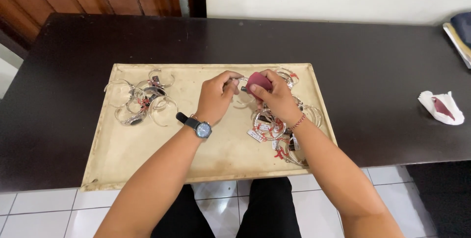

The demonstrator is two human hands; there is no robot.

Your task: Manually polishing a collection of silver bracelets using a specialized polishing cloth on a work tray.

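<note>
A thin silver bangle with a dark setting (240, 87) was held above the far middle of a shallow beige rectangular tray (147, 154); the left hand (216, 98) pinched it from the left, fingers closed on the band; the right hand (277, 98) met it from the right, its fingers closed around a small maroon cloth pad (259, 81) pressed against the bangle; how much of the band lay under the pad could not be told. A dark wristwatch (198, 126) sat on the left wrist, and a red and white thread band (298, 121) circled the right wrist.

Just beneath and to the right of the hands lay a heap of silver bangles with white tags and red ties (277, 135), running from the far right of the tray toward its near right edge; some of it was hidden by the right hand and forearm. Well apart, at the far left of the tray, lay a second cluster of silver bangles (140, 100), several overlapping, a few with dark stones.

The tray rested on a dark brown tabletop (373, 71), its near edge reaching the table's near edge; on the far right of the table lay a crumpled white cloth with a maroon patch (441, 106); beyond it, at the right edge, a stack of papers or cloth (460, 34) was only partly in view. White floor tiles (44, 213) showed below the table.
</note>
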